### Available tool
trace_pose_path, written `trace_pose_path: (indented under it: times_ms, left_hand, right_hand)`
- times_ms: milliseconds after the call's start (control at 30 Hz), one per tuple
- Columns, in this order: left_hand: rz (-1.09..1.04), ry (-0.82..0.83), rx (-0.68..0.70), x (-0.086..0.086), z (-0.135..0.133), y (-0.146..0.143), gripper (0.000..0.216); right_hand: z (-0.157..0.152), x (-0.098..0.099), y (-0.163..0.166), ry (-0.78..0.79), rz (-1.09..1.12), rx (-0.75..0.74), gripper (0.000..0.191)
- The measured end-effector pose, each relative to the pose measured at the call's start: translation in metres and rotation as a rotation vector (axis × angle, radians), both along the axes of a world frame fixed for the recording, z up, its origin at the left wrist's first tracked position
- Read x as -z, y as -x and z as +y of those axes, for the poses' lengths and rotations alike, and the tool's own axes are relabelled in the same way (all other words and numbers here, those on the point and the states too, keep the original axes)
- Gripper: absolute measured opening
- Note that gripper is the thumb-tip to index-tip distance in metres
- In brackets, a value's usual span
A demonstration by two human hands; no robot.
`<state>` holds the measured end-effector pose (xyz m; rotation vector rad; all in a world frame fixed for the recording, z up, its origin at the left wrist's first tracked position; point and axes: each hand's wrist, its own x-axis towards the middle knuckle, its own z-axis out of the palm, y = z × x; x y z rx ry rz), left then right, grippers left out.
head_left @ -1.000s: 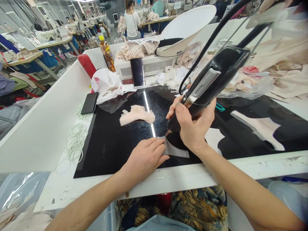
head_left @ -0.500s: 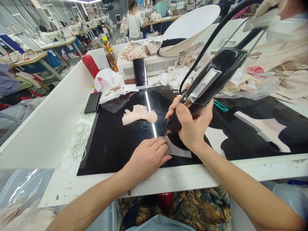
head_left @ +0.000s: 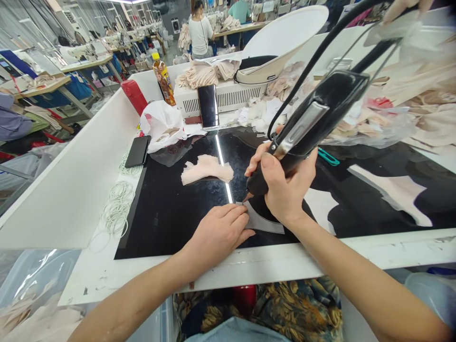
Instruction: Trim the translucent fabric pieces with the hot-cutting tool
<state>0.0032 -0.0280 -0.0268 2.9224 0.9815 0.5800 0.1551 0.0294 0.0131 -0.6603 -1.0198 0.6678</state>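
Note:
My left hand (head_left: 217, 232) lies flat, fingers stretched out, pressing down the left end of a thin curved translucent piece (head_left: 263, 223) on the glossy black work surface (head_left: 171, 213). My right hand (head_left: 285, 183) is wrapped round the grip of a large black corded hand tool (head_left: 313, 118), whose tip touches the piece just right of my left fingertips. A small pile of pale pink fabric pieces (head_left: 205, 168) lies a little beyond, left of a bright light reflection.
A black phone (head_left: 137, 151) and several white elastic rings (head_left: 117, 204) lie at the left edge. Behind stand a white vented box (head_left: 228, 97), an upright phone (head_left: 208, 105), a white bag (head_left: 160, 124), an orange bottle (head_left: 163, 78) and fabric heaps. Teal clippers (head_left: 327, 156) lie right. People work at distant tables.
The view shifted slightly between the earliest frame and now. Both hands and the tool stay in nearly the same place on the translucent piece.

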Motion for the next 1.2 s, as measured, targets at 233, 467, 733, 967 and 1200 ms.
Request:
trace_pose_path:
  times_ms: [233,467,733,967,1200]
  left_hand:
    - [0.004,-0.003,0.009,0.001,0.000,0.001,0.031]
    - [-0.011,0.000,0.000,0.003,-0.002,0.001,0.031]
    - [-0.011,-0.022,0.003,0.004,-0.001,0.001,0.031]
    - [0.029,-0.028,0.004,0.002,-0.001,0.003,0.030]
    - [0.028,-0.073,0.026,0.002,0.000,0.004,0.031]
  right_hand:
    - [0.002,-0.002,0.003,-0.001,0.041,-0.022,0.040]
    - [0.007,0.003,0.007,-0.054,0.007,-0.047,0.037]
    - [0.008,0.002,0.010,-0.029,-0.002,-0.014,0.036]
    - [-0.007,-0.014,-0.019,-0.074,-0.018,0.009,0.035]
    - [-0.032,-0.011,-0.054,-0.071,-0.134,0.043,0.029]
